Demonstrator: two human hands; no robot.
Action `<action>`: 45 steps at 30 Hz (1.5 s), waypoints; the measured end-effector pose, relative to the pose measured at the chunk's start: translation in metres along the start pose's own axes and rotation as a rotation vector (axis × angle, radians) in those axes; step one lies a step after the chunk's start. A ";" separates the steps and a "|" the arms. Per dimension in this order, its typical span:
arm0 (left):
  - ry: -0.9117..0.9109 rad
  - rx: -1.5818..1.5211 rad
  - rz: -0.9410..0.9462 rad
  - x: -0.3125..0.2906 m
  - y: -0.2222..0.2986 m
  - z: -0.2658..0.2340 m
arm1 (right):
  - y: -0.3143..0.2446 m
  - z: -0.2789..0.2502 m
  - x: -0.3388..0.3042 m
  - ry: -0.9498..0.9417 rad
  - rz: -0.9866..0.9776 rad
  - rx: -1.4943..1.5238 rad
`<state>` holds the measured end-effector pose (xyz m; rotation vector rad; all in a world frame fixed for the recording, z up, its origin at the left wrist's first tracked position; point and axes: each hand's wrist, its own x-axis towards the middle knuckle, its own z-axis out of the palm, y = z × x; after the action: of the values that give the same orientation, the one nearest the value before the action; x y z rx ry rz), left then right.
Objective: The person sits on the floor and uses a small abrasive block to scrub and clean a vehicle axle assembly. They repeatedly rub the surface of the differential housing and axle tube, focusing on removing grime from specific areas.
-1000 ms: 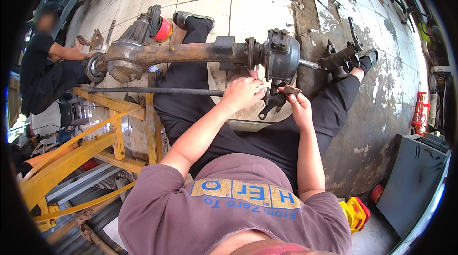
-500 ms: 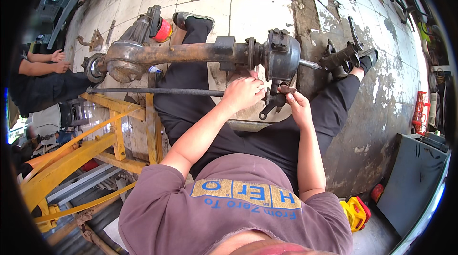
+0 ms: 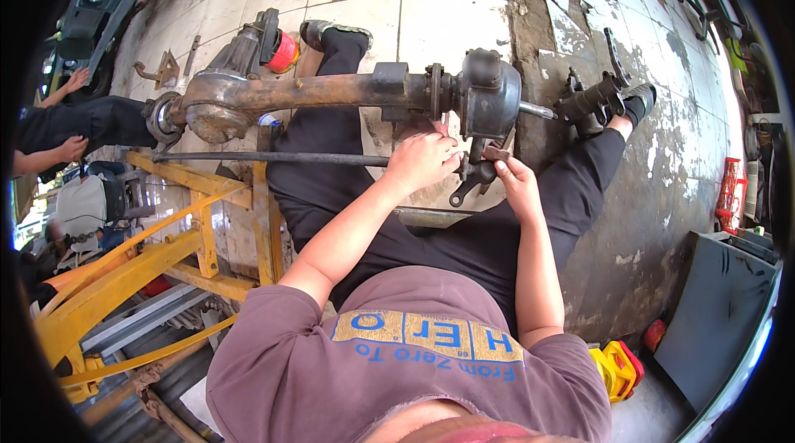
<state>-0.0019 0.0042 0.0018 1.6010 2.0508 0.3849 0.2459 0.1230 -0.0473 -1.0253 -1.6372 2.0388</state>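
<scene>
A rusty axle housing (image 3: pixel 331 92) lies across in front of me, with a round dark knuckle housing (image 3: pixel 490 103) and a bare shaft stub (image 3: pixel 538 111) at its right end. Below the knuckle, my right hand (image 3: pixel 520 182) pinches a small flat brown piece (image 3: pixel 496 152) against or close to a dark steering arm (image 3: pixel 474 181). My left hand (image 3: pixel 422 163) is beside the arm near the end of a long black rod (image 3: pixel 290 159). Its fingers are curled together, and what they hold is hidden.
A yellow steel frame (image 3: pixel 124 298) stands at my left, and a co-worker's leg (image 3: pixel 91 124) is by the axle's far left end. Dark metal parts (image 3: pixel 590 103) lie beyond the shaft. A grey metal cabinet (image 3: pixel 716 310) and a yellow-red object (image 3: pixel 617 370) are at right.
The co-worker at left has leaned back and moved their hands apart. Another person's hand has appeared at the top left. My own hands have barely shifted.
</scene>
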 end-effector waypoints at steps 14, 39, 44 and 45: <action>0.116 0.003 0.055 0.000 -0.004 0.008 | 0.002 0.000 0.005 0.034 0.003 -0.076; 0.100 -0.015 0.045 -0.003 -0.002 0.006 | -0.006 0.002 -0.004 -0.015 -0.110 0.008; 0.114 0.001 0.047 -0.001 -0.003 0.008 | -0.001 0.000 0.002 -0.004 -0.082 -0.074; 0.126 -0.004 0.050 -0.001 -0.005 0.010 | -0.004 0.001 0.003 -0.015 -0.126 -0.075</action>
<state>-0.0003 0.0010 -0.0084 1.6661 2.1037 0.5201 0.2428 0.1254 -0.0442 -0.9081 -1.7511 1.9223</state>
